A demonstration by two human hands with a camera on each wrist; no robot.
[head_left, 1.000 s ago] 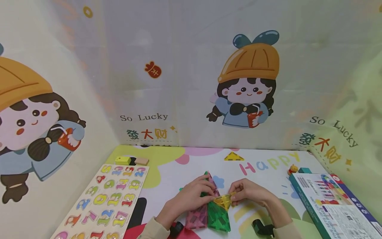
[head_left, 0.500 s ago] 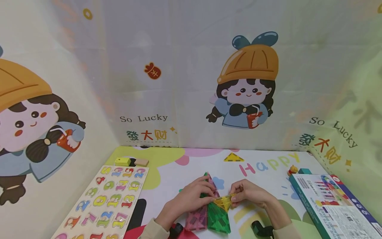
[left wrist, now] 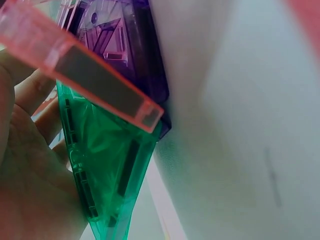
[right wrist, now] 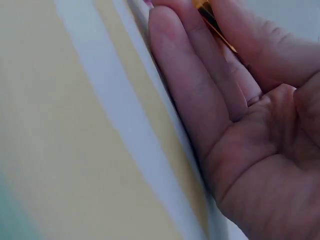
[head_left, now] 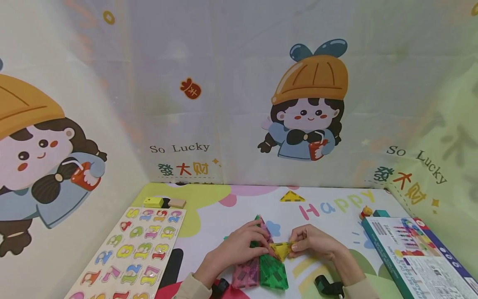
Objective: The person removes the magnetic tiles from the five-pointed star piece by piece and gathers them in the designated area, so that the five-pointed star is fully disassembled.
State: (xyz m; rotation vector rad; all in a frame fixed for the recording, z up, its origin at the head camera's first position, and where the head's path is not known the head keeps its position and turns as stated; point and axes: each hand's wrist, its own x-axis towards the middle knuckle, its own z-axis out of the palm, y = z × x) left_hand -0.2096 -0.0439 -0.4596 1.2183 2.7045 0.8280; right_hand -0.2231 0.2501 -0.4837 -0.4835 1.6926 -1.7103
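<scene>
Translucent magnetic tiles stand joined at the middle of the table in the head view. A pink tile (head_left: 246, 275) and a green tile (head_left: 274, 274) form the near part. My left hand (head_left: 239, 244) holds the build from the left, its fingers over the top and partly hiding it. In the left wrist view a green triangular tile (left wrist: 107, 155) lies beside the palm, near a purple tile (left wrist: 120, 45) and a pink tile edge (left wrist: 100, 82). My right hand (head_left: 317, 241) pinches a yellow triangular tile (head_left: 281, 250) at its right corner, beside the build.
A number puzzle board (head_left: 128, 253) lies on the left, with small blocks (head_left: 154, 202) behind it. Another yellow triangle (head_left: 292, 196) lies at the back. A boxed set (head_left: 422, 253) and a small figurine (head_left: 366, 212) are at the right.
The yellow triangle has turned slightly, its top edge now more level, and the right hand has shifted a little to the right. The left hand keeps its place on the tiles.
</scene>
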